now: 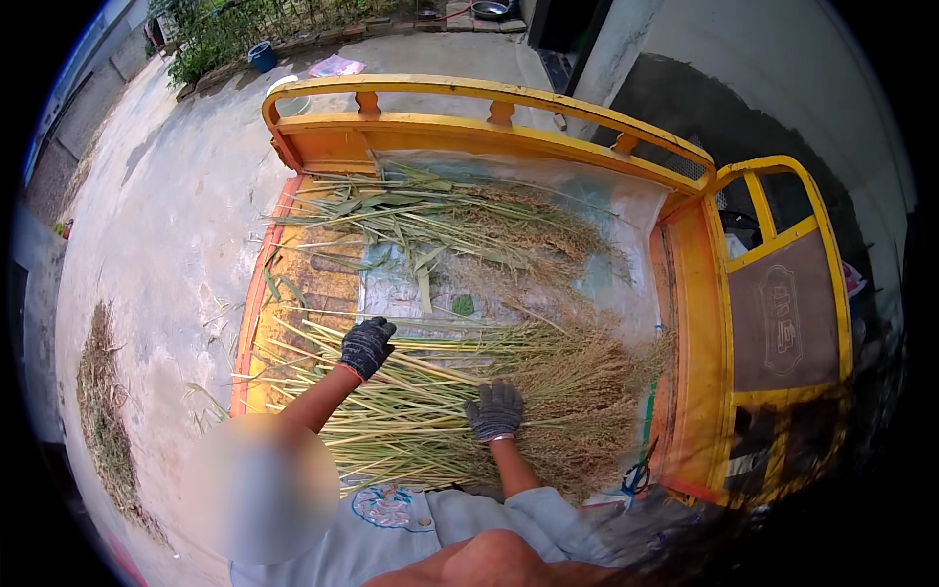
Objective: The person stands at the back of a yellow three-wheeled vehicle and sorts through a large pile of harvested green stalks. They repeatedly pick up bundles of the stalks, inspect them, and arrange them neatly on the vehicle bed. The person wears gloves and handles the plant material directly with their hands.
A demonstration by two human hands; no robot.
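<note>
A thick layer of green-yellow grain stalks (391, 416), with bushy brown seed heads (587, 391) toward the right, lies in the near half of a yellow cargo bed (256, 333). My left hand (367, 348), in a dark grey knit glove, is on the cut-end side with its fingers curled round some stalks. What lies under its palm is hidden. My right hand (496, 411), gloved the same way, rests flat on the stalks just before the seed heads, fingers apart. Farther off in the bed lies a second, looser bundle of stalks (430, 220) with leaves and seed heads.
Yellow rails (430, 86) bound the bed's far side, and a framed brown panel (787, 313) rises at the right. A pale plastic sheet (636, 235) lines the bed. Dry plant scraps (103, 411) lie on the concrete at left; a blue bucket (262, 56) stands far off.
</note>
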